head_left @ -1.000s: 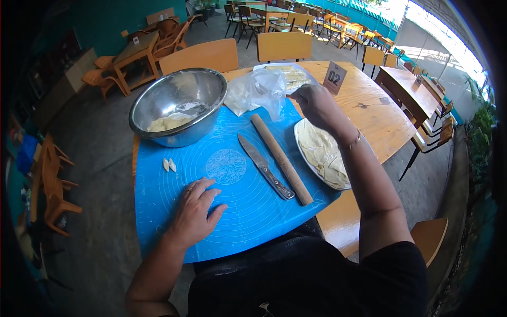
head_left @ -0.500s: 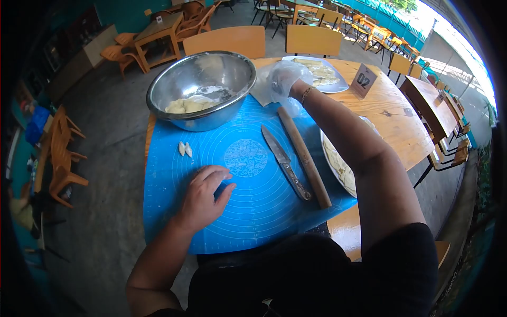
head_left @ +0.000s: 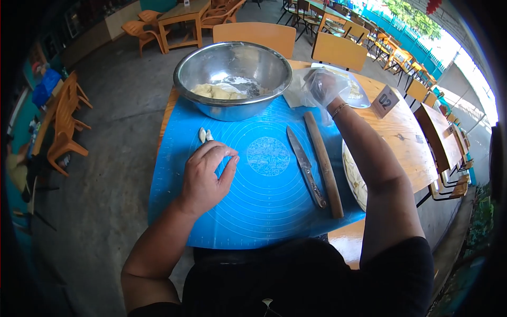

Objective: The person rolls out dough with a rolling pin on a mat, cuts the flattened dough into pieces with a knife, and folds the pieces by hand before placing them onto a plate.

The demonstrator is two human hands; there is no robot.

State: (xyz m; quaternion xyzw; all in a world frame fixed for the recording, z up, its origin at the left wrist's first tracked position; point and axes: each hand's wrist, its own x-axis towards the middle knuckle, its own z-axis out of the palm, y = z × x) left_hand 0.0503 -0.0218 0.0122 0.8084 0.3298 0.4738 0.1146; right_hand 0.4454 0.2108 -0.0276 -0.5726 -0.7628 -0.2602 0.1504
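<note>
My left hand (head_left: 207, 171) hovers over the left part of the blue mat (head_left: 237, 211), its thumb and fingers curved with a small gap between them and nothing held. Two small white dough pieces (head_left: 205, 135) lie just beyond it. My right hand (head_left: 325, 87) is inside a clear plastic bag (head_left: 338, 84) near the far edge of the table, by a plate (head_left: 362, 98) of flat dough; the plastic blurs its fingers. A knife (head_left: 306, 168) and a wooden rolling pin (head_left: 324, 166) lie side by side on the mat. The steel bowl (head_left: 232, 108) holds dough (head_left: 219, 92) and flour.
A second plate of dough (head_left: 355, 177) is partly hidden under my right forearm. A sign marked 02 (head_left: 385, 101) stands at the table's right. Yellow chairs (head_left: 339, 50) are beyond the far edge, and orange chairs (head_left: 66, 129) stand off to the left.
The view has shifted, so the table items appear further right. My left hand is nearer the white dough pieces, its thumb and fingertips closer together. The right hand stays in the plastic.
</note>
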